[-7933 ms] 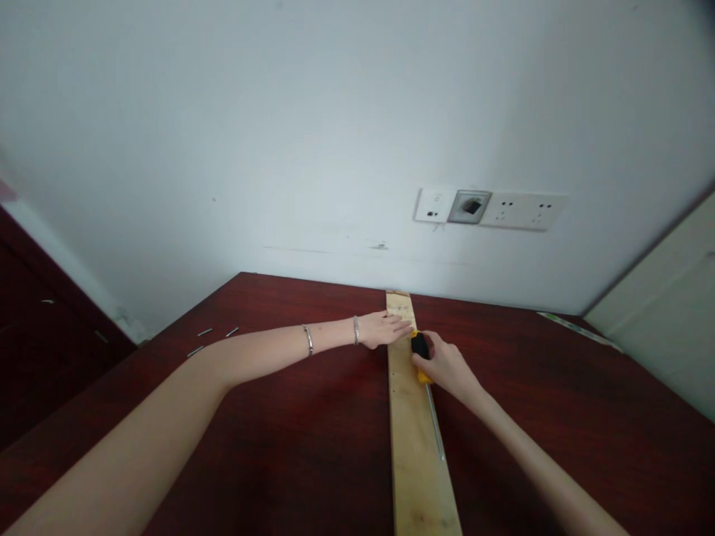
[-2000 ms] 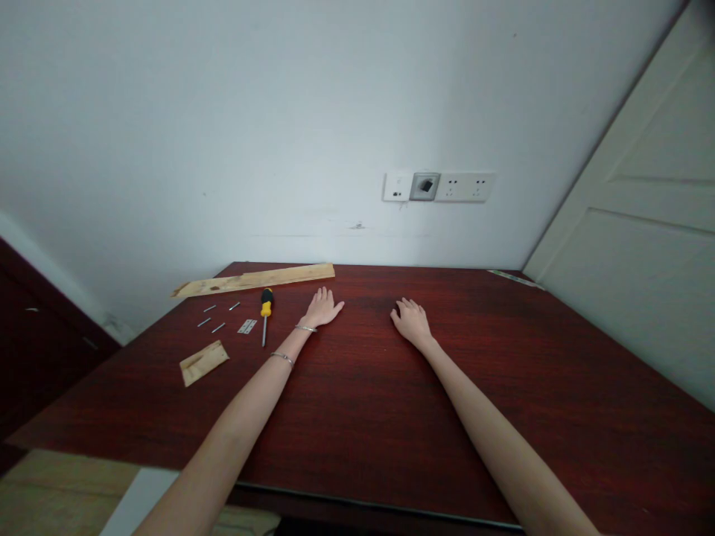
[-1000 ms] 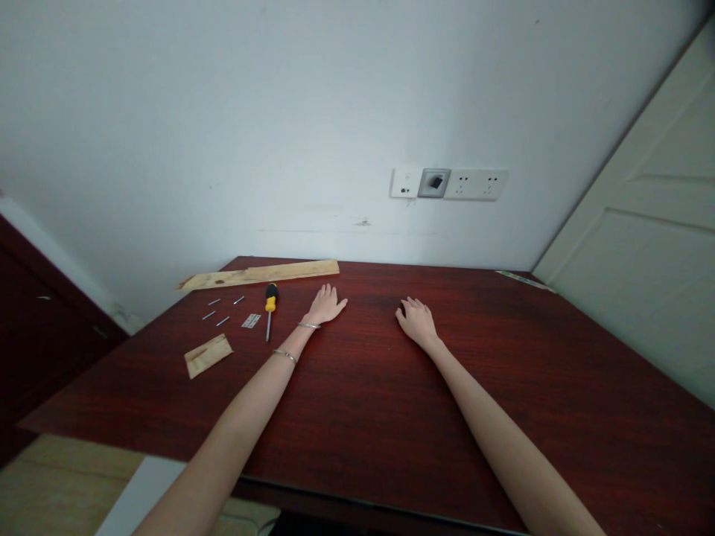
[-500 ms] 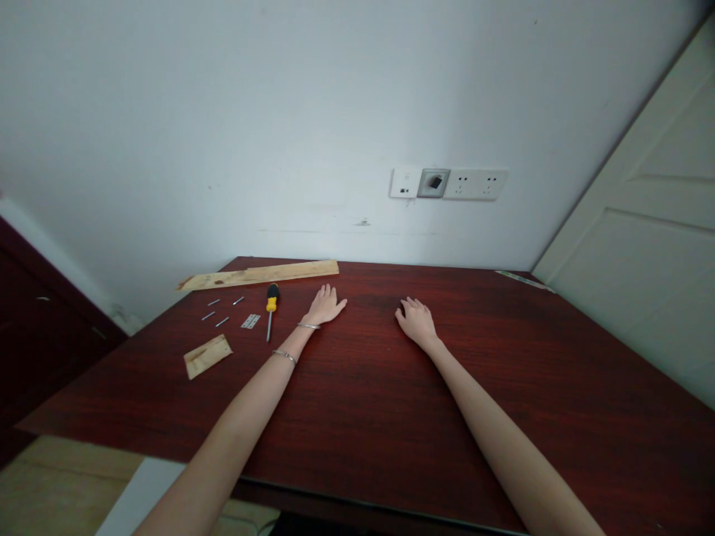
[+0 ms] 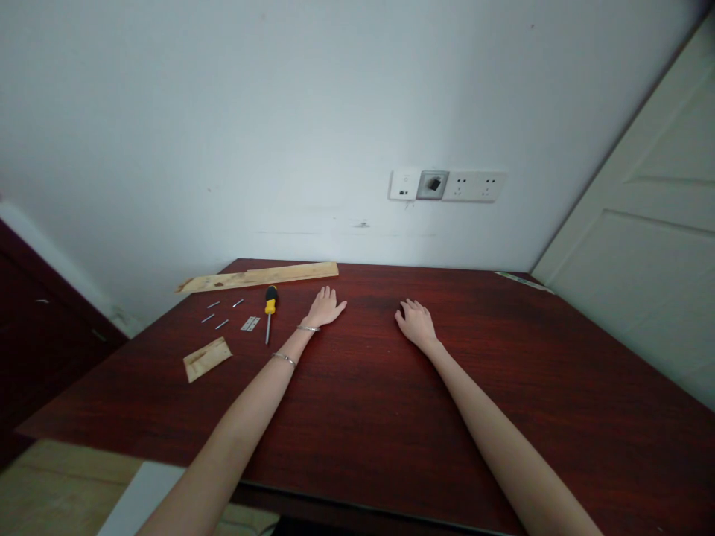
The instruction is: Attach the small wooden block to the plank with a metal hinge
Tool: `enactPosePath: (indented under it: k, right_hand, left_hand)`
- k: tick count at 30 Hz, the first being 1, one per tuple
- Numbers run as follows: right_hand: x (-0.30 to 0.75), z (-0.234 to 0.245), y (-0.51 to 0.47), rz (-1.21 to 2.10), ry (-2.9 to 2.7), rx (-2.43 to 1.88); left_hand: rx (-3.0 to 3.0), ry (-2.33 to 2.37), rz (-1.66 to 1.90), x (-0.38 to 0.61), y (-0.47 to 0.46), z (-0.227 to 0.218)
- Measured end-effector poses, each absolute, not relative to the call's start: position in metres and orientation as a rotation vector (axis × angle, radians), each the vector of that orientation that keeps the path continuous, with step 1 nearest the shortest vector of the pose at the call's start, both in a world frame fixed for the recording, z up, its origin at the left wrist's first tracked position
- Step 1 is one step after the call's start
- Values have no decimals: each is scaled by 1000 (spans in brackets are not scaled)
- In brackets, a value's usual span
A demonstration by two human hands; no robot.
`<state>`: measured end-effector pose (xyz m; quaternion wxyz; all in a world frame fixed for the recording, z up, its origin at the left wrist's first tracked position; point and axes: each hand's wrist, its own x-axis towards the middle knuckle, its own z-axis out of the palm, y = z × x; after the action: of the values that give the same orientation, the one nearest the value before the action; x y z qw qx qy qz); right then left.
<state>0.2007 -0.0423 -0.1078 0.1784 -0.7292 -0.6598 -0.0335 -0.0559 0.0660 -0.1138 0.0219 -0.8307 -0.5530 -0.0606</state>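
My left hand (image 5: pixel 325 307) lies flat and open on the dark red table (image 5: pixel 363 402), fingers spread, holding nothing. My right hand (image 5: pixel 414 321) rests palm down a little to its right, also open and empty. A screwdriver (image 5: pixel 269 311) with a yellow and black handle lies just left of my left hand. Beside it are a small metal hinge (image 5: pixel 250 323) and several screws (image 5: pixel 220 313). A long wooden plank (image 5: pixel 258 276) lies along the table's far left edge. A short wooden piece (image 5: pixel 207 358) lies nearer to me on the left.
A white wall with a row of sockets (image 5: pixel 447 185) stands behind the table. A pale door (image 5: pixel 642 253) is at the right. A thin strip (image 5: pixel 522 281) lies at the table's far right corner. Dark furniture (image 5: pixel 39 327) stands at the left.
Long ago both hands worked on the plank with the screwdriver. Over the last two seconds both hands have lain still on the table; only the view shifts slightly.
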Motion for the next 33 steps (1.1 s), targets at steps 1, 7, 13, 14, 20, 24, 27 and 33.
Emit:
enactPosePath:
  k: [1,7,13,14,20,24,27,33]
  right_hand:
    - [201,-108,-42,-94,-1867,-2064]
    - [199,-106,-43,-93,-1862,-2072]
    - [196,-97,-40,-40,-1839,-2032]
    - [195,-94,-37,-32,-1849,-2012]
    - [182,-71,-3,10,-1987,-1811]
    - [162,-53,33,66,-2154,-1621]
    - [143,-43,64,111,-2280,-1501]
    - [101,-29,125,214,-2494,-1354]
  left_hand:
    - [-2575,-1715,-187,-56,66,-114]
    - [-2593,-1724,-175,-55,65,-111]
    - [-2630,-1728,-146,-55,64,-108]
    - [-2643,-1726,-136,-55,65,-106]
    - [-2735,-1613,-172,-70,82,-67]
    - [-2722,-1528,-259,-102,105,-20]
    - [-2616,-1582,-209,-142,129,10]
    - [-2434,-1786,118,-250,171,36]
